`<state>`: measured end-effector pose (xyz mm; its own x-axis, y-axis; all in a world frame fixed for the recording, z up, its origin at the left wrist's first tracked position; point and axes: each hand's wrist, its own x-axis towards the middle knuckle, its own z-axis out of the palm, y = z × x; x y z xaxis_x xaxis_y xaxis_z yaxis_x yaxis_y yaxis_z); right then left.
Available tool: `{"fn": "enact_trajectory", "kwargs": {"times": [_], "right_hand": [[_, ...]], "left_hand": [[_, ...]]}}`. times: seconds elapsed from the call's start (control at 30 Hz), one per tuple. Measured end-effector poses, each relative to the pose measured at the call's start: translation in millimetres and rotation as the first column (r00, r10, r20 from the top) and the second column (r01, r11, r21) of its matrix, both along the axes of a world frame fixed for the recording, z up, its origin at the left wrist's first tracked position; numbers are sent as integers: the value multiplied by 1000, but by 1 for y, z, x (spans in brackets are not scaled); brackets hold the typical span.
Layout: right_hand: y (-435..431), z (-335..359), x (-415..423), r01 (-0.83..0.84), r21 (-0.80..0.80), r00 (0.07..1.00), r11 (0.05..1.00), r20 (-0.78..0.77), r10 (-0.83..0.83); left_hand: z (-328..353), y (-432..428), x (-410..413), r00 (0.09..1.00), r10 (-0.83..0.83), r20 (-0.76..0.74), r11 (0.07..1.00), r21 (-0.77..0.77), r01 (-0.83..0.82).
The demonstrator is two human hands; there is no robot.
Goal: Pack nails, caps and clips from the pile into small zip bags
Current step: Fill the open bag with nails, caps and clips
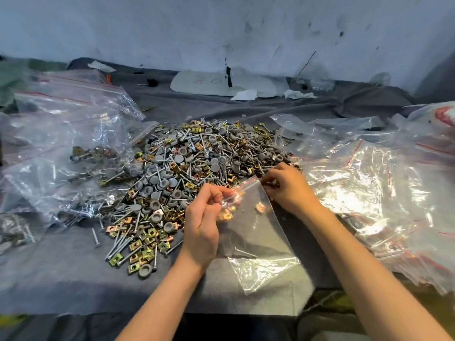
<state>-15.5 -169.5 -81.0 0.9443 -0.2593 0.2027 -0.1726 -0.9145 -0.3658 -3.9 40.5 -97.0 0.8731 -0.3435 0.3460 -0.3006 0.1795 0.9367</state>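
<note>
A big pile (187, 168) of silver nails, grey round caps and brass-coloured square clips covers the middle of the grey cloth. In front of it hangs a small clear zip bag (256, 232) with a red strip at its mouth. My left hand (204, 222) pinches the left end of the bag's mouth. Its right end is pinched by my right hand (288, 185), at the pile's near right edge. A few brass clips (229, 212) show through the plastic near the top of the bag.
Filled zip bags (73, 148) with hardware lie heaped on the left. A thick stack of unused zip bags (384, 193) spreads over the right side. A white flat board (221, 83) and paper scraps lie at the back by the wall. The grey cloth (73, 279) ends near me.
</note>
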Motion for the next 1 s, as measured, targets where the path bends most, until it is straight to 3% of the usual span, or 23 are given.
{"fn": "enact_trajectory", "kwargs": {"times": [0.23,0.3,0.37,0.43,0.53,0.6,0.7,0.87,1.0], "right_hand": [[-1,-19,2,-16,-82,987,996,157,29],[0,-18,-2,-45,6,968,999,249,42],[-2,-13,-7,-66,200,933,978,359,-10],[-1,-4,-11,-129,438,907,890,415,-73],[5,7,-18,-316,687,902,655,431,-16],[11,10,-23,-406,710,897,576,429,104],[19,11,-26,-481,687,876,544,403,265],[21,10,-29,-472,792,874,387,360,327],[17,10,-29,-473,802,871,365,364,330]], "left_hand": [[5,-3,-2,1000,15,-6,997,80,-14],[4,-3,-2,1000,-12,0,993,113,12],[4,-3,-4,999,-49,-1,989,139,49],[3,-2,-4,995,-97,-33,982,161,101],[2,-4,-4,983,-182,-24,958,222,183],[3,-4,-4,974,-228,18,941,260,216],[5,-4,-6,966,-248,68,926,309,216],[2,-4,-3,968,-220,116,926,337,170],[1,-3,-3,970,-228,85,935,297,193]]}}
